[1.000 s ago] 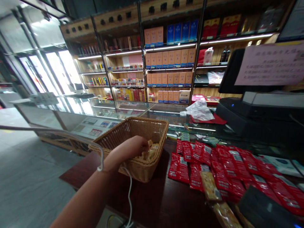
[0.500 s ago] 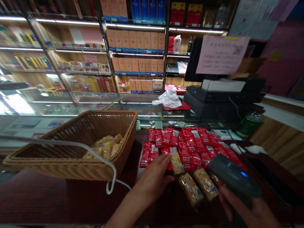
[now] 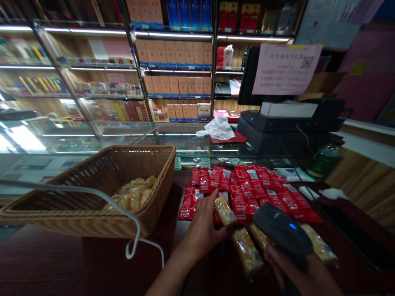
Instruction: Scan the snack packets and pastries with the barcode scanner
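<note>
snack packet pinched in fingers of left hand, barcode scanner clenched in right hand

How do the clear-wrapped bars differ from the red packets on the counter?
The clear-wrapped bars show their golden contents, while the red packets are opaque. The bars are few and lie near the left hand, whereas the red packets overlap in a crowded spread. Both are flat sealed packs.

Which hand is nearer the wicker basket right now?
Left. The left hand is just off the wicker basket, to its right; the right hand, gripping a barcode scanner, is farther right.
</note>
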Tool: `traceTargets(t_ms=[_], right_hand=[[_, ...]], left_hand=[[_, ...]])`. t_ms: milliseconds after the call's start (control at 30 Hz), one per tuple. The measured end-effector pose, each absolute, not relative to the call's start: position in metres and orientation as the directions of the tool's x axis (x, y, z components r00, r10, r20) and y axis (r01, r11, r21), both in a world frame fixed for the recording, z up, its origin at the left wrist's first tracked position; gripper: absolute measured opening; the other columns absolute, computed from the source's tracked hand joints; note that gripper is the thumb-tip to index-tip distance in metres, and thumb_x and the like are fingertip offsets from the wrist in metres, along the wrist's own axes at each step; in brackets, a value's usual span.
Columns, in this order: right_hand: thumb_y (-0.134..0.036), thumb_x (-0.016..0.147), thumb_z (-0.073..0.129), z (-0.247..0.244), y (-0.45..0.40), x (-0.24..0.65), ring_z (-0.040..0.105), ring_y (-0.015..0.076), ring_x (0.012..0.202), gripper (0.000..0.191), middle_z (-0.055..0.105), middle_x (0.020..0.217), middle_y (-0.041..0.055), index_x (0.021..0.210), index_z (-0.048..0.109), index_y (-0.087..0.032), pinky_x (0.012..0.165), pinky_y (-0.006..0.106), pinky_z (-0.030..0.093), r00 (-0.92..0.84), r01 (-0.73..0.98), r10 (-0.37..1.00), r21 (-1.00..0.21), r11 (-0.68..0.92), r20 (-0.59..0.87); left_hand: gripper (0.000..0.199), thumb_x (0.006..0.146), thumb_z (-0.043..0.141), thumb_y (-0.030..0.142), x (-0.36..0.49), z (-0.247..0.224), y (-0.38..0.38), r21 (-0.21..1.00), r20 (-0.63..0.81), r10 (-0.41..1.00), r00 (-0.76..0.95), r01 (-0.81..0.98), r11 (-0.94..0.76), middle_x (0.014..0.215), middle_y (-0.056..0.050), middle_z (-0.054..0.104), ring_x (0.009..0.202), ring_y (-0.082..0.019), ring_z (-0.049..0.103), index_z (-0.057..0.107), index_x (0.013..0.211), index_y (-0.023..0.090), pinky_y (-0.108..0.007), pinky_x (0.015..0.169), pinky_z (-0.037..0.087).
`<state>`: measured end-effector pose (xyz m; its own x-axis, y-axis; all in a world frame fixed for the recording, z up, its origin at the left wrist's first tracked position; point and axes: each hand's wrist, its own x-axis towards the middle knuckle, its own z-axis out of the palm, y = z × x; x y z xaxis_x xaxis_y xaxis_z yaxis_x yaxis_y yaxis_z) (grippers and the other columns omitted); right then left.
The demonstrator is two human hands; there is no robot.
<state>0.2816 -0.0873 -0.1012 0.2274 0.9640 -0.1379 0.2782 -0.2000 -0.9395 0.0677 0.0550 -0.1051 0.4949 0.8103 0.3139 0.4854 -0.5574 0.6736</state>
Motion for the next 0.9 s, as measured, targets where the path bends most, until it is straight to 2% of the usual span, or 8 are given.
traceTargets(t_ms=[133,233,433,533,600,667,767,900], right_hand=[[-0.063,0.082,0.062,-0.087,-0.076,0.260,0.060,0.0182,0.054,0.044,0.063,0.053,-0.0008,0.080,0.072,-0.021,0.054,0.024,0.049,0.331,0.290,0.941,-0.941,-0.176,-0.073],[-0.056,0.076,0.068,-0.080,-0.068,0.246,0.059,0.0193,0.048,0.043,0.061,0.049,-0.0032,0.094,0.073,-0.017,0.049,0.026,0.047,0.382,0.245,0.921,-0.952,-0.181,-0.077],[-0.064,0.068,0.071,-0.086,-0.063,0.240,0.069,0.0307,0.081,0.056,0.076,0.085,0.0082,0.098,0.069,-0.017,0.070,0.034,0.053,0.431,0.277,0.897,-0.932,-0.233,-0.097],[-0.063,0.068,0.070,-0.085,-0.065,0.238,0.066,0.0263,0.064,0.059,0.071,0.064,0.0019,0.103,0.067,-0.016,0.060,0.032,0.051,0.419,0.206,0.895,-0.943,-0.261,-0.156],[-0.060,0.069,0.071,-0.082,-0.067,0.236,0.060,0.0219,0.052,0.055,0.062,0.051,-0.0032,0.102,0.068,-0.016,0.052,0.030,0.046,0.450,0.190,0.878,-0.943,-0.275,-0.165],[-0.057,0.068,0.074,-0.079,-0.068,0.234,0.056,0.0200,0.046,0.050,0.057,0.045,-0.0051,0.099,0.070,-0.018,0.048,0.029,0.043,0.462,0.182,0.870,-0.942,-0.283,-0.172],[-0.054,0.066,0.076,-0.079,-0.068,0.234,0.056,0.0198,0.045,0.043,0.057,0.044,-0.0046,0.091,0.072,-0.019,0.047,0.029,0.043,0.468,0.161,0.867,-0.948,-0.273,-0.171],[-0.055,0.066,0.074,-0.082,-0.068,0.235,0.055,0.0188,0.046,0.042,0.058,0.046,-0.0040,0.087,0.071,-0.018,0.047,0.028,0.042,0.465,0.180,0.871,-0.947,-0.267,-0.157]], left_hand=[[0.098,0.075,0.073,0.020,0.063,-0.102,0.030,0.694,0.416,0.801,0.430,0.419,-0.586,0.153,-0.015,0.040,0.142,-0.034,0.038,0.015,0.153,0.030,-0.055,0.115,0.035],[0.098,0.076,0.073,0.019,0.061,-0.097,0.012,0.708,0.458,0.794,0.399,0.377,-0.597,0.153,-0.012,0.038,0.139,-0.034,0.043,0.014,0.152,0.037,-0.052,0.111,0.043],[0.102,0.073,0.078,0.018,0.059,-0.104,-0.003,0.832,0.474,0.800,0.368,0.108,-0.543,0.155,-0.014,0.038,0.137,-0.036,0.045,0.018,0.154,0.035,-0.051,0.107,0.047],[0.093,0.074,0.081,0.024,0.059,-0.103,-0.004,0.938,0.344,0.857,0.384,-0.177,-0.298,0.149,-0.013,0.048,0.128,-0.034,0.056,0.030,0.151,0.034,-0.047,0.101,0.052],[0.072,0.075,0.081,0.030,0.058,-0.097,-0.002,0.944,0.181,0.909,0.376,-0.325,-0.054,0.135,-0.012,0.062,0.115,-0.030,0.065,0.048,0.140,0.030,-0.041,0.093,0.056],[0.047,0.074,0.082,0.034,0.056,-0.088,0.003,0.913,0.017,0.932,0.363,-0.385,0.133,0.112,-0.009,0.075,0.099,-0.024,0.071,0.067,0.117,0.023,-0.032,0.083,0.058],[0.033,0.061,0.090,0.034,0.052,-0.079,0.010,0.890,-0.100,0.930,0.353,-0.386,0.242,0.082,-0.005,0.079,0.073,-0.015,0.070,0.078,0.087,0.017,-0.020,0.066,0.055],[0.032,0.052,0.093,0.035,0.050,-0.076,0.016,0.882,-0.166,0.932,0.322,-0.374,0.286,0.068,-0.004,0.078,0.060,-0.013,0.068,0.081,0.074,0.017,-0.018,0.054,0.054]])
